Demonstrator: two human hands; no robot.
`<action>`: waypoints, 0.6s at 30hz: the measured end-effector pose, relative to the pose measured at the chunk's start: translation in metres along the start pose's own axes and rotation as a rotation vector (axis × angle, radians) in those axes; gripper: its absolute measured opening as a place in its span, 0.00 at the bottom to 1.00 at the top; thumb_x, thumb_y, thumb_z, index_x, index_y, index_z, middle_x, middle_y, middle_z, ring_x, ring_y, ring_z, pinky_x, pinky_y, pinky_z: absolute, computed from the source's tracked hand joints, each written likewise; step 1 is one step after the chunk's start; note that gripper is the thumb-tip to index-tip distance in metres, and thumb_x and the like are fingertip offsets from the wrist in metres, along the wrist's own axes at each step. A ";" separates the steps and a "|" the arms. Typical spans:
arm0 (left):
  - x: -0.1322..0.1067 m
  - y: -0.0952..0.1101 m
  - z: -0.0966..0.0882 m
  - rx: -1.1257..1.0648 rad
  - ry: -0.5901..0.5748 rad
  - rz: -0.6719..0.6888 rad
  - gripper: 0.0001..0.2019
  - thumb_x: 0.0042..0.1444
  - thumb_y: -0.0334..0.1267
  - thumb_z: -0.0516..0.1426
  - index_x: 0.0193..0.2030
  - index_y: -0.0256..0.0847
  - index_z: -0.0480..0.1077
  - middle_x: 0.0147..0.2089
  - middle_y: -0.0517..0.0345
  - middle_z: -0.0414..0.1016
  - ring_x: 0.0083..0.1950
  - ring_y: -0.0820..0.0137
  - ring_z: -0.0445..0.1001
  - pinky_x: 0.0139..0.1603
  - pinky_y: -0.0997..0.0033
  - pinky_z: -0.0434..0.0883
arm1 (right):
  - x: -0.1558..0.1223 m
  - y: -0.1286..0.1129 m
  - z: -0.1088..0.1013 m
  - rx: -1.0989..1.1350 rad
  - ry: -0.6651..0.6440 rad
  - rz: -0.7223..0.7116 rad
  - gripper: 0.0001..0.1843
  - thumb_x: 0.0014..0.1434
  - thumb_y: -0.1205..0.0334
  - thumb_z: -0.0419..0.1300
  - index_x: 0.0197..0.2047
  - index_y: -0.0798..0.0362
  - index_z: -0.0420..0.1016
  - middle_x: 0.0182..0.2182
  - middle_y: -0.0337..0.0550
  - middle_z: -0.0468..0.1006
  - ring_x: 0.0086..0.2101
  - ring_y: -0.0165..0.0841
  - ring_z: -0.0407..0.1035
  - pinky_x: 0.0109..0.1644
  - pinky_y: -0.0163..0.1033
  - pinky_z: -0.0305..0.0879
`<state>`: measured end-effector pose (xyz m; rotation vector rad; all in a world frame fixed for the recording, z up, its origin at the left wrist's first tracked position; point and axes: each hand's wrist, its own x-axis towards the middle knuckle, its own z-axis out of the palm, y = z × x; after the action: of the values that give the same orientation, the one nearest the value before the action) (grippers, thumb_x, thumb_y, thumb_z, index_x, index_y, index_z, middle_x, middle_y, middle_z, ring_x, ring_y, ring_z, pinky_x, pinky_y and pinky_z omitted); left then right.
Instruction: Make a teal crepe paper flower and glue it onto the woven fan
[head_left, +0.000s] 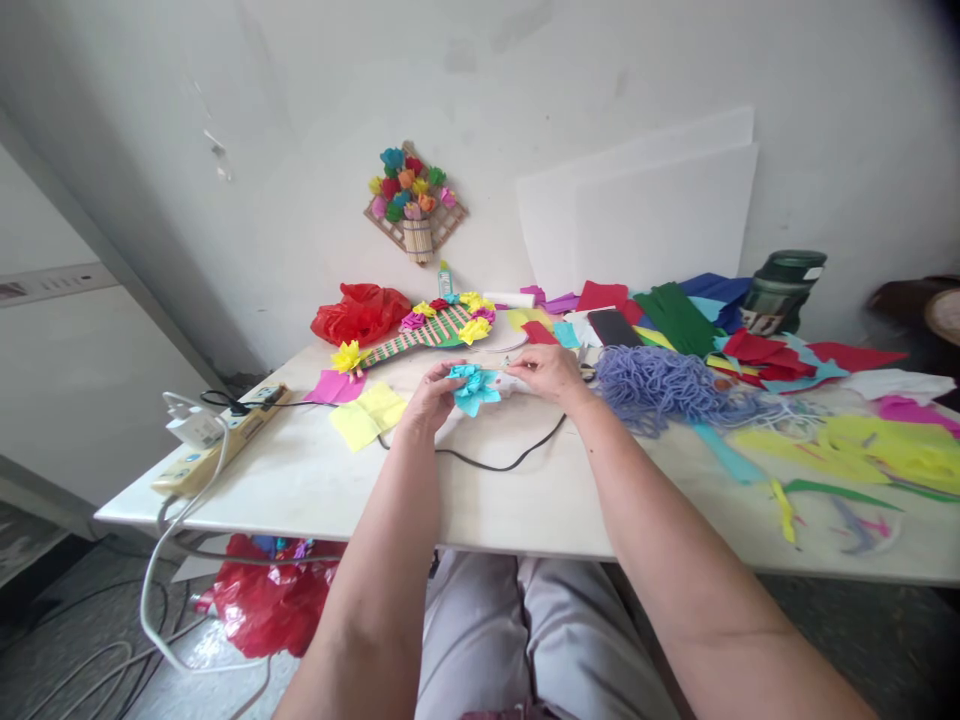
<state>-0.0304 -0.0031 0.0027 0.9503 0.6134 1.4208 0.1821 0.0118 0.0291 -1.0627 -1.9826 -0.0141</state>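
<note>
My left hand (433, 397) is closed round the base of a turquoise paper flower (475, 388), its petals facing right. Just to the right of the flower, my right hand (549, 370) makes a pinch; a tiny thing shows at its fingertips, too small to name. Behind both hands lies a guitar-shaped craft piece (420, 335), striped green and tan, with yellow, pink and red paper flowers along it. Yellow paper squares (367, 415) and a magenta paper piece (334, 387) rest left of my left hand.
A black cable (510, 468) loops across the table below my hands to a power strip (225, 440) at left. Purple yarn (652, 385), a dark phone (613, 328), coloured paper (679, 318) and a dark green bottle (784, 290) fill the right. A red plastic bag (360, 313) sits at back left.
</note>
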 end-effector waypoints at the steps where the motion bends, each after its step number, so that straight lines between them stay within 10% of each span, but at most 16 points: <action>1: 0.000 0.000 0.000 -0.001 0.008 0.000 0.18 0.32 0.25 0.66 0.35 0.36 0.73 0.31 0.56 0.78 0.30 0.69 0.76 0.31 0.70 0.73 | 0.000 0.001 0.000 -0.001 -0.001 0.006 0.03 0.50 0.63 0.66 0.27 0.50 0.81 0.26 0.40 0.81 0.27 0.30 0.70 0.29 0.33 0.56; 18: 0.001 0.001 -0.001 0.026 0.065 -0.002 0.17 0.34 0.25 0.65 0.35 0.37 0.73 0.31 0.58 0.77 0.29 0.70 0.74 0.29 0.71 0.71 | 0.001 0.003 -0.006 -0.057 -0.035 -0.025 0.07 0.53 0.61 0.64 0.24 0.51 0.79 0.25 0.39 0.79 0.27 0.29 0.67 0.29 0.34 0.53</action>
<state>-0.0316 -0.0016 0.0028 0.9265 0.6822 1.4501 0.1883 0.0119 0.0328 -1.0819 -2.0374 -0.0664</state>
